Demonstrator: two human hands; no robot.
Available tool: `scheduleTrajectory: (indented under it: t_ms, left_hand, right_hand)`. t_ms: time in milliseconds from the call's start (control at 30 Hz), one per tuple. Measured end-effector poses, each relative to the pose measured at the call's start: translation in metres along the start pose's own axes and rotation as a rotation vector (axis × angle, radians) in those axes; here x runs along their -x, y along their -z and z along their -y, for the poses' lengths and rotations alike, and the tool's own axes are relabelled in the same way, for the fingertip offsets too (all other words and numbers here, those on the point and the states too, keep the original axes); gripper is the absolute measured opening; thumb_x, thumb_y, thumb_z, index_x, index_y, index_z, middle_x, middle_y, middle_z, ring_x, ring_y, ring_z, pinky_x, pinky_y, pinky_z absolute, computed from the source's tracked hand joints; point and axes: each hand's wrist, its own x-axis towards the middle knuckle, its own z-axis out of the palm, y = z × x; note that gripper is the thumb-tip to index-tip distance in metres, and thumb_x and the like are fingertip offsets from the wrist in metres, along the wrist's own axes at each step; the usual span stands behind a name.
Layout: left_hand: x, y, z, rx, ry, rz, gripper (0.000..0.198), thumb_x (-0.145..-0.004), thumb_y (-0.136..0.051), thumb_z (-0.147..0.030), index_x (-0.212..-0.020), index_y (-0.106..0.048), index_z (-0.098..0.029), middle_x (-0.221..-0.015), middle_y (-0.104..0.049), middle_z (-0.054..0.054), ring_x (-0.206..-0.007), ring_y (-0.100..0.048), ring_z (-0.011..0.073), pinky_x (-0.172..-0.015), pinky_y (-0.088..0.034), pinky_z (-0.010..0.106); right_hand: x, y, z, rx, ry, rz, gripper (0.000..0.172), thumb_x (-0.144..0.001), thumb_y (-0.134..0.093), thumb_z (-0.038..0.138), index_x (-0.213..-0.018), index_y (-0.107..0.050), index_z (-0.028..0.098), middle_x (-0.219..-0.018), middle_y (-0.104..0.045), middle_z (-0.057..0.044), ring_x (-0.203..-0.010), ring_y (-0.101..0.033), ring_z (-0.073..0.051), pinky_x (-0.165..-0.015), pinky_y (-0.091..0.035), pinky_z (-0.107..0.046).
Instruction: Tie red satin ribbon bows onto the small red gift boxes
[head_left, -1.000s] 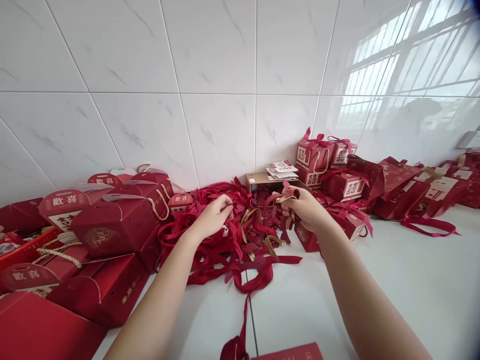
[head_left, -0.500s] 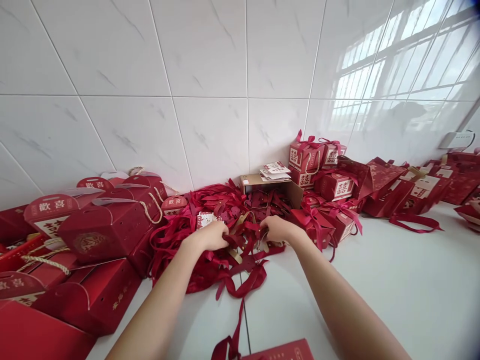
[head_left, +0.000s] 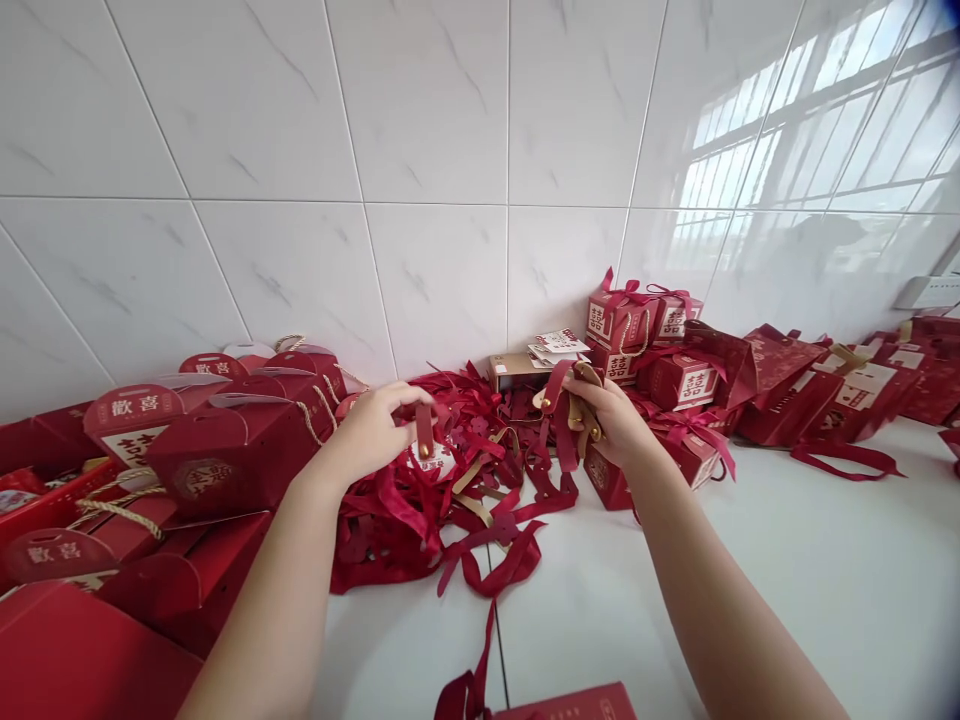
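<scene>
My left hand (head_left: 375, 430) is closed, pinching a short red strap (head_left: 424, 425) with a gold stud at its lower end. It hovers over the left side of a tangled pile of red ribbons (head_left: 390, 545). My right hand (head_left: 611, 415), also closed, grips a bunch of gold and red straps (head_left: 581, 415) with round brass studs, raised above the pile's right side. Among the ribbons lie more loose gold straps (head_left: 472, 508) and a dark red flower-shaped piece (head_left: 504, 527). A small cardboard box (head_left: 504, 365) stands just behind, partly covered by straps.
Red gift boxes with rope handles (head_left: 225, 450) crowd the left. Small ribbon-tied boxes (head_left: 615, 320) are stacked at the right, and red bags (head_left: 795, 390) line the tiled wall. White cards (head_left: 559, 345) lie on the cardboard box. A red box (head_left: 574, 702) shows at the near edge.
Both hands have risen out of the pile, the left moving leftward with a red strap, the right moving up and right with a bunch of gold and red straps.
</scene>
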Motion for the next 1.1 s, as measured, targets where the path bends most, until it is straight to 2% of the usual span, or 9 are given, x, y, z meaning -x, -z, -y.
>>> scheduleTrajectory:
  t_ms: [100,233,367,500,633,733,833,967,1100]
  left_hand:
    - [0.001,-0.002,-0.004,0.039,-0.014,-0.038,0.020,-0.074,-0.065,-0.035,-0.088,-0.072,-0.023,-0.097,-0.072,0.002,-0.093,-0.063,0.0240,-0.086,-0.047,0.031]
    - [0.006,-0.008,-0.020,0.422,-0.038,0.039,0.038,-0.081,-0.056,-0.052,-0.095,-0.069,-0.019,-0.089,-0.072,0.004,-0.086,-0.065,0.0232,-0.076,-0.050,0.031]
    - [0.007,-0.018,-0.027,0.421,-0.038,0.128,0.036,-0.080,-0.061,-0.049,-0.099,-0.068,-0.020,-0.099,-0.071,0.004,-0.097,-0.063,0.0241,-0.085,-0.048,0.032]
    - [0.004,-0.029,-0.026,0.560,0.142,0.153,0.048,-0.084,-0.055,-0.052,-0.122,-0.057,-0.022,-0.122,-0.063,0.009,-0.113,-0.057,0.0272,-0.085,-0.049,0.034]
    - [0.005,-0.049,-0.035,0.735,0.174,0.052,0.049,-0.085,-0.056,-0.047,-0.129,-0.047,-0.026,-0.134,-0.053,0.007,-0.117,-0.053,0.0240,-0.081,-0.050,0.028]
    - [0.007,-0.069,-0.045,0.980,-0.022,-0.028,0.030,-0.088,-0.053,-0.040,-0.115,-0.053,-0.027,-0.108,-0.064,0.002,-0.089,-0.061,0.0151,-0.072,-0.049,0.025]
    - [0.009,-0.085,-0.049,1.163,-0.155,-0.149,0.017,-0.090,-0.052,-0.037,-0.102,-0.055,-0.026,-0.080,-0.059,-0.003,-0.065,-0.054,0.0097,-0.061,-0.046,0.022]
    - [0.008,-0.093,-0.048,1.025,-0.194,-0.267,0.015,-0.089,-0.054,-0.035,-0.098,-0.056,-0.023,-0.087,-0.061,0.000,-0.075,-0.058,0.0119,-0.069,-0.047,0.023]
    - [0.008,-0.094,-0.048,0.856,-0.162,-0.369,0.015,-0.091,-0.051,-0.035,-0.098,-0.056,-0.022,-0.091,-0.062,0.001,-0.083,-0.060,0.0146,-0.076,-0.048,0.025]
  right_hand:
    - [0.000,-0.001,0.000,0.001,0.061,0.003,0.024,-0.064,-0.076,0.028,-0.066,-0.054,0.020,-0.050,-0.050,0.005,-0.041,-0.040,-0.007,-0.037,-0.031,-0.020]
    - [0.005,-0.002,0.002,0.041,0.099,0.083,0.023,-0.068,-0.073,0.029,-0.063,-0.053,0.019,-0.048,-0.053,0.003,-0.043,-0.045,-0.009,-0.041,-0.035,-0.020]
    - [0.011,-0.007,0.004,0.011,0.081,0.145,0.017,-0.069,-0.070,0.028,-0.066,-0.057,0.017,-0.049,-0.056,0.001,-0.043,-0.045,-0.008,-0.041,-0.035,-0.019]
    - [0.011,-0.019,0.000,-0.180,-0.006,0.081,0.012,-0.068,-0.069,0.022,-0.073,-0.059,0.017,-0.056,-0.059,0.001,-0.044,-0.047,-0.009,-0.038,-0.033,-0.018]
    - [0.008,-0.038,-0.018,-0.400,-0.188,-0.059,0.009,-0.076,-0.058,0.018,-0.068,-0.056,0.016,-0.052,-0.058,0.000,-0.040,-0.046,-0.009,-0.037,-0.033,-0.020]
    - [0.007,-0.053,-0.039,-0.442,-0.259,-0.114,0.013,-0.081,-0.053,0.018,-0.068,-0.053,0.018,-0.048,-0.056,0.001,-0.041,-0.049,-0.011,-0.041,-0.040,-0.023]
    - [0.010,-0.066,-0.058,-0.477,-0.295,-0.128,0.011,-0.079,-0.053,0.013,-0.070,-0.052,0.019,-0.049,-0.056,0.003,-0.042,-0.050,-0.011,-0.042,-0.041,-0.022]
    - [0.017,-0.077,-0.069,-0.503,-0.386,-0.062,0.014,-0.076,-0.051,0.011,-0.063,-0.052,0.017,-0.046,-0.054,0.002,-0.039,-0.048,-0.011,-0.041,-0.040,-0.023]
    - [0.023,-0.086,-0.070,-0.538,-0.390,-0.050,0.010,-0.077,-0.050,0.014,-0.070,-0.056,0.018,-0.053,-0.060,0.000,-0.049,-0.057,-0.014,-0.050,-0.046,-0.025]
